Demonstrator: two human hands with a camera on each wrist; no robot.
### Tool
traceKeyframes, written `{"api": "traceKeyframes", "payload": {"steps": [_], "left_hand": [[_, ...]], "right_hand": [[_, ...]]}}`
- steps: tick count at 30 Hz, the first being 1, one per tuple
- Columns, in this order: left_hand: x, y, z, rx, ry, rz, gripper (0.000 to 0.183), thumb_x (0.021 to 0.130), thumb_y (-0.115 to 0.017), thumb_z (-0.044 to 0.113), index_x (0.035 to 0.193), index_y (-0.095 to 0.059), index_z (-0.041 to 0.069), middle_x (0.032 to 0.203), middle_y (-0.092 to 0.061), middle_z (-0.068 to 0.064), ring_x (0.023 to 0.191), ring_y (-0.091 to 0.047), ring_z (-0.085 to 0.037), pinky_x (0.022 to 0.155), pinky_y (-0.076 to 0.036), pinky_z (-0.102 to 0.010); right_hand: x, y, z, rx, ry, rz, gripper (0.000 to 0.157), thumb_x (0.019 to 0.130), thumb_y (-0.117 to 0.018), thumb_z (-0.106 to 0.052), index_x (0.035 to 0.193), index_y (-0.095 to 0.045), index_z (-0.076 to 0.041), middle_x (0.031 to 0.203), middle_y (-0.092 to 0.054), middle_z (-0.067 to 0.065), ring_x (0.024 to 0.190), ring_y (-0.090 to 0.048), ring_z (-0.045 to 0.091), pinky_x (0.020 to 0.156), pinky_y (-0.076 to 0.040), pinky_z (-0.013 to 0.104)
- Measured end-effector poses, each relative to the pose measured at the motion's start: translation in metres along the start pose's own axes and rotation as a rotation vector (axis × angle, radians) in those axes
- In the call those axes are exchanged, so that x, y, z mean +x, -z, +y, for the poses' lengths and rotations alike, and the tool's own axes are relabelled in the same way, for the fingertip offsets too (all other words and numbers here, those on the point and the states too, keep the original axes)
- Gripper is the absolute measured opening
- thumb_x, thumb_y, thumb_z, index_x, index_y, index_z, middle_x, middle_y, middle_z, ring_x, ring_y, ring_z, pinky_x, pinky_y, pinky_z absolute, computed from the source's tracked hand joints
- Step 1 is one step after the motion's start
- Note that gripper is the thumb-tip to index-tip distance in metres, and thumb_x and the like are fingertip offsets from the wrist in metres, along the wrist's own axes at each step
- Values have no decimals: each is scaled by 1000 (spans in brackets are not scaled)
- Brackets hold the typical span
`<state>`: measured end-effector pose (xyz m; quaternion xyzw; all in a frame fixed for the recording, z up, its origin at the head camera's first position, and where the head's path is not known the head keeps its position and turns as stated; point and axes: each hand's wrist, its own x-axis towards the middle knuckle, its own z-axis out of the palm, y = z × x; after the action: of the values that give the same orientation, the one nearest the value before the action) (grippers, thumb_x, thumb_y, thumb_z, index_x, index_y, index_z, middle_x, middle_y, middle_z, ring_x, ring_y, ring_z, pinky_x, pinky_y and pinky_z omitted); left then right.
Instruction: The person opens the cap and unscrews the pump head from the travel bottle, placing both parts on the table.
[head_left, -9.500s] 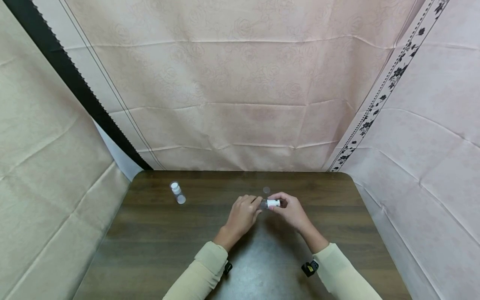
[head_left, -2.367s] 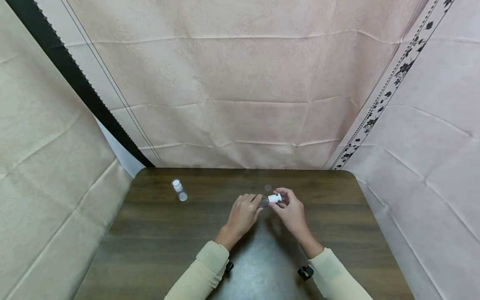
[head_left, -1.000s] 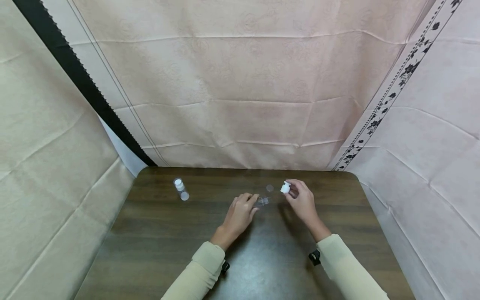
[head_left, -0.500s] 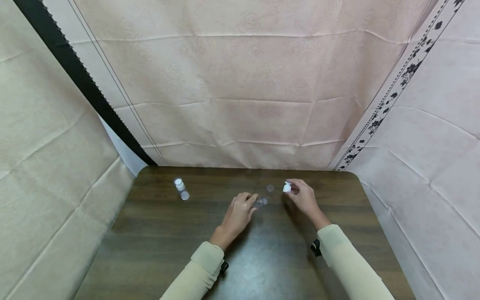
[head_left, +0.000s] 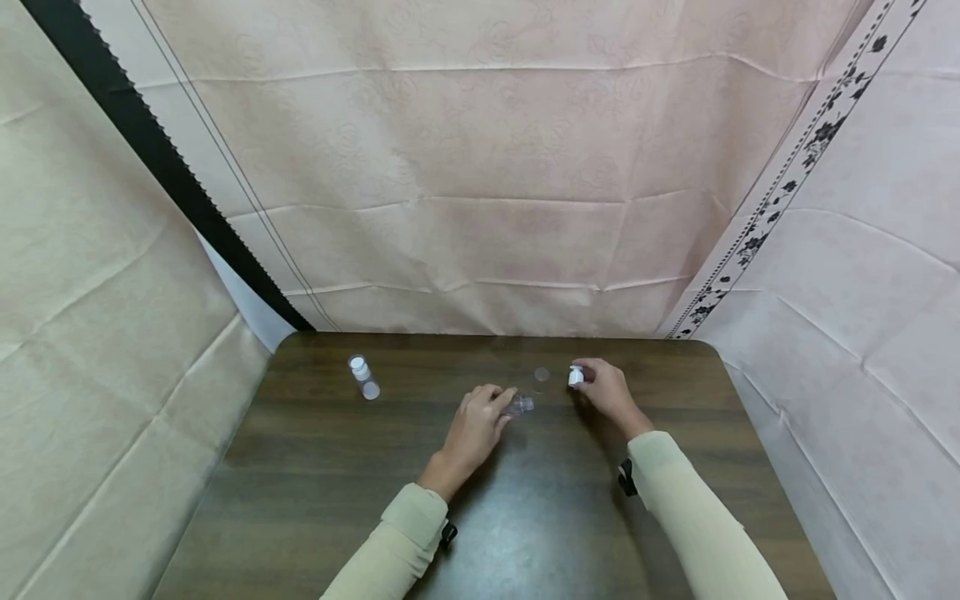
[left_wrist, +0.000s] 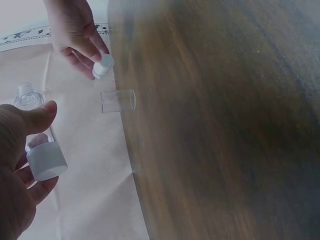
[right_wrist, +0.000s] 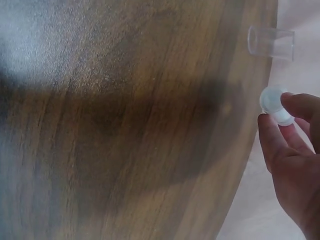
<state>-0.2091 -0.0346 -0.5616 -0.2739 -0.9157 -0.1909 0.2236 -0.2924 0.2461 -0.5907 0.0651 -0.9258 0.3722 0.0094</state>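
My left hand [head_left: 474, 425] holds a small clear bottle [head_left: 521, 404] on its side, neck pointing right. In the left wrist view its pale base [left_wrist: 47, 161] shows between thumb and fingers. To the right, my right hand [head_left: 609, 393] pinches a white pump top [head_left: 575, 376] between thumb and fingers, apart from the bottle. The right wrist view shows the round end of this pump top [right_wrist: 272, 101] at the fingertips. Between and beyond the hands, a clear cylindrical cap [head_left: 542, 374] stands on the table.
Another small bottle [head_left: 364, 379] with a white top and a clear cap over it stands at the back left of the brown wooden table [head_left: 337, 483]. Pale cloth [head_left: 480, 250] hangs behind the table's back edge and along both sides.
Earlier both hands were together on the bottle with the white top on it. The top has come off, and my right hand has carried it right. My left hand still holds the bottle.
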Motion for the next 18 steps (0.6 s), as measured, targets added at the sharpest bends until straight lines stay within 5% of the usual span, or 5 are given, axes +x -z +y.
{"api": "traceKeyframes", "payload": {"steps": [7, 18], "left_hand": [[-2, -1, -1, 2, 13, -8, 43, 88, -83, 19, 128, -72, 13, 111, -70, -7, 101, -68, -22, 88, -58, -39], [-3, -1, 0, -5, 16, -28, 42, 89, -82, 19, 128, -72, 12, 111, -71, -8, 101, -69, -22, 88, -58, -39]], "right_hand": [[9, -4, 8, 15, -68, -77, 42, 94, -73, -1, 134, -63, 3, 129, -67, 25, 111, -70, 36, 78, -60, 39], [11, -4, 12, -76, -55, -132, 39, 96, -71, -3, 133, -64, 4, 126, -68, 26, 113, -67, 38, 94, -55, 52]]}}
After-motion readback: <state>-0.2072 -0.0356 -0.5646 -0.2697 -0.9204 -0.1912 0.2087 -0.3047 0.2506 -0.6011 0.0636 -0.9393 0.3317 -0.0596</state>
